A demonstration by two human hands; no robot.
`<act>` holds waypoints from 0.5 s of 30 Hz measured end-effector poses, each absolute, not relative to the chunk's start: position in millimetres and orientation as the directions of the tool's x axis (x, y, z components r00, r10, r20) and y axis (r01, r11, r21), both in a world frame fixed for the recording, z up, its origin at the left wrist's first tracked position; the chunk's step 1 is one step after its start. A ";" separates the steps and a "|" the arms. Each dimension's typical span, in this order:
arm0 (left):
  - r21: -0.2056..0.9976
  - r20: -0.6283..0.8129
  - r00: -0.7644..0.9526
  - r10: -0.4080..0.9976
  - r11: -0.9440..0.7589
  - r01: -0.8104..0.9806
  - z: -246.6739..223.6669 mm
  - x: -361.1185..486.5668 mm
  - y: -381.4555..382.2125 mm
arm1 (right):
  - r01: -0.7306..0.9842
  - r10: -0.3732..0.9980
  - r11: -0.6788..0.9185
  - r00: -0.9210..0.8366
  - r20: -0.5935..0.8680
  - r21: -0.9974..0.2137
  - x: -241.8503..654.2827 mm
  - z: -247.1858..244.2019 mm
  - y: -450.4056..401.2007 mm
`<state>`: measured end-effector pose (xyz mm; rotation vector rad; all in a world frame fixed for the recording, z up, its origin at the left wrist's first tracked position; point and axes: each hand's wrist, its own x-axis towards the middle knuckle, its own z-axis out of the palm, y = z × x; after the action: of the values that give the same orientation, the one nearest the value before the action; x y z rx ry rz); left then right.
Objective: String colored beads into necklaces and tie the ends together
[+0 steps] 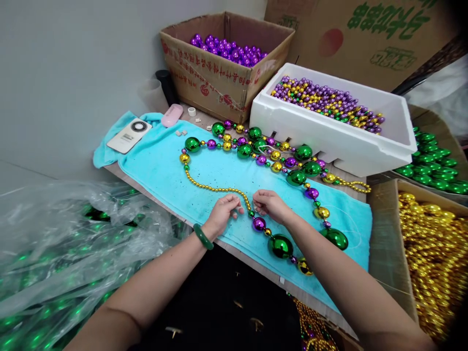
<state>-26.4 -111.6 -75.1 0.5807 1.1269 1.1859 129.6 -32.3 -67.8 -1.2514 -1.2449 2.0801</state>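
My left hand [224, 213], with a green bangle [203, 237] on its wrist, is closed with bent fingertips, just left of a string of small gold beads [212, 188]. My right hand [270, 205] is closed on the other side of that string, close to a small green bead [251, 213]. Whatever either hand pinches is hidden or too thin to see. Below the hands the same strand carries a purple bead [259, 224] and a large green bead [281, 246]. Its upper end curves to another large green bead [192, 145]. More bead strands lie across the turquoise towel [161, 165].
A cardboard box [215, 80] of purple beads and a white foam box [321, 131] of mixed beads stand behind. Gold bead strings [435, 263] fill a box at right; green beads [429, 161] lie beyond. A phone [126, 139] and pink case [171, 115] lie at left, above clear plastic [73, 253].
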 end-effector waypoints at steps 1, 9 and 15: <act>0.855 -0.374 -0.016 0.927 0.338 -0.393 -76.6 -28.0 -111.4 | 0.092 0.707 -0.525 -0.506 -0.494 -0.846 131.8 -68.0 -31.1; 0.873 -0.371 0.001 0.929 0.349 -0.341 -76.5 -32.4 -108.6 | 0.050 0.734 -0.537 -0.465 -0.495 -0.842 143.2 -68.6 -23.6; 0.927 -0.306 -0.034 0.952 0.289 -0.240 -72.3 -24.2 -103.1 | 0.038 0.769 -0.488 -0.455 -0.450 -0.872 147.1 -63.2 -26.5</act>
<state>-24.2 -103.1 -72.3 0.7829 1.2148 1.1341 147.1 -26.5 -63.2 -1.2481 -1.1975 1.9892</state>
